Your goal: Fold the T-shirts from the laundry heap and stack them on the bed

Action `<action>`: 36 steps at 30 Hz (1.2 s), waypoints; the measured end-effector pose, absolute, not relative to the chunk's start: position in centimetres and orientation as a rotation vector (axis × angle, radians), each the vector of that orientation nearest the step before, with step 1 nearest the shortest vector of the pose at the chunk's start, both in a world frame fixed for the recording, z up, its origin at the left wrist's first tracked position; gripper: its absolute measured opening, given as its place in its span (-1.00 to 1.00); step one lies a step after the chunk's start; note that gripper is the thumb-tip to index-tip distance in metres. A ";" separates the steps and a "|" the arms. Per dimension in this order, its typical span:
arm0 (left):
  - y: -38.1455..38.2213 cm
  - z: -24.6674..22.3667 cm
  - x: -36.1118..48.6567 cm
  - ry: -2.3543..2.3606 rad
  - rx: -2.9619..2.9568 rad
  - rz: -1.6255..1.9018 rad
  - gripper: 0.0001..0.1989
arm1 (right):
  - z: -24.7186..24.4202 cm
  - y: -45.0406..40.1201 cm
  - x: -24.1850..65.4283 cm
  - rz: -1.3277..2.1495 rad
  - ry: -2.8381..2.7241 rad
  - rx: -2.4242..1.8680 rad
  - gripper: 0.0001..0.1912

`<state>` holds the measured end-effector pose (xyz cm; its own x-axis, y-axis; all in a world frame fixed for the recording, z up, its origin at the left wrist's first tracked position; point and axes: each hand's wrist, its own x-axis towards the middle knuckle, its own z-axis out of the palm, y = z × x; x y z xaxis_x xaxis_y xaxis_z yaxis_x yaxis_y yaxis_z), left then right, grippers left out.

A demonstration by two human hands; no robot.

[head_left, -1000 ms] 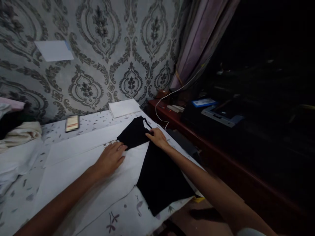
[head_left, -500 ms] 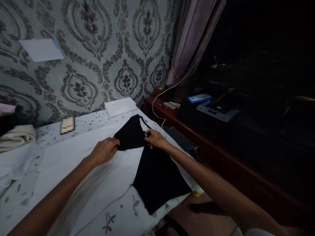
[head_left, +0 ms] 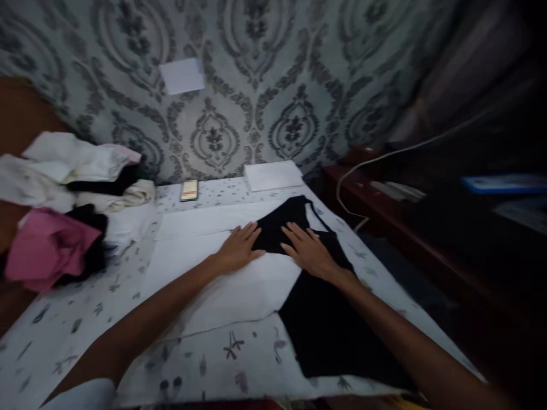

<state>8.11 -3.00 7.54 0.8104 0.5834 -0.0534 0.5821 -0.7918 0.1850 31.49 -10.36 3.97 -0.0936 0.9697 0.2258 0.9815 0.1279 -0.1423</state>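
A shirt with a white body (head_left: 252, 290) and black sleeves and shoulders (head_left: 329, 330) lies flat, its collar pointing to the right. My left hand (head_left: 239, 246) rests on it where white meets black, fingers stretched out. On the black part by the neckline lies my right hand (head_left: 308, 250), palm down with its fingers spread. Neither hand grips the fabric. My forearms cover parts of the shirt.
The shirt lies on a patterned white bedsheet (head_left: 233, 347). Heaped clothes (head_left: 55, 245) are at the left. A phone (head_left: 189, 190) and a folded white cloth or paper (head_left: 273, 175) lie near the wall. A white cable (head_left: 354, 168) hangs at the right, by a dark red ledge (head_left: 342, 179).
My view has swung left, bringing the clothes heap into sight. Both hands have gone from pinching the shirt's black part to lying flat on it.
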 end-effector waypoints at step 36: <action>-12.0 3.0 -19.0 0.858 3.046 0.056 -0.58 | 5.5 -32.9 28.3 -0.079 -1.091 -2.407 -0.65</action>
